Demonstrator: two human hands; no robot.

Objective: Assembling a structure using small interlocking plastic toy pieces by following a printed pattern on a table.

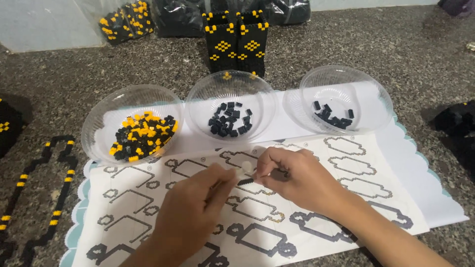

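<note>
Speckled grey stone makes the counter (405,54) where we work, and a white pattern sheet (346,198) with grey and black outlines lies on it, close to us. Over this sheet our left hand (190,212) and our right hand (297,180) meet. Both are closed in a pinch, fingertips almost touching each other, and between them we hold a short strip of small black blocks (246,181), just above the printed shapes, so it seems we can compare it with the drawing. Something small and pale sits at the fingertips, but we cannot tell what it is.

At the left edge a long chain of black and yellow blocks (37,198) lies on the stone.

Behind the hands stand three clear plastic bowls in a row, within easy reach. The left bowl (99,123) keeps mixed black and yellow blocks, the middle bowl (230,81) only black ones, and the right bowl (366,94) a few black ones, so the pieces look sorted.

Farther back stands a finished black and yellow block basket (236,44), and plastic bags of blocks (126,20) rest near the wall.
</note>
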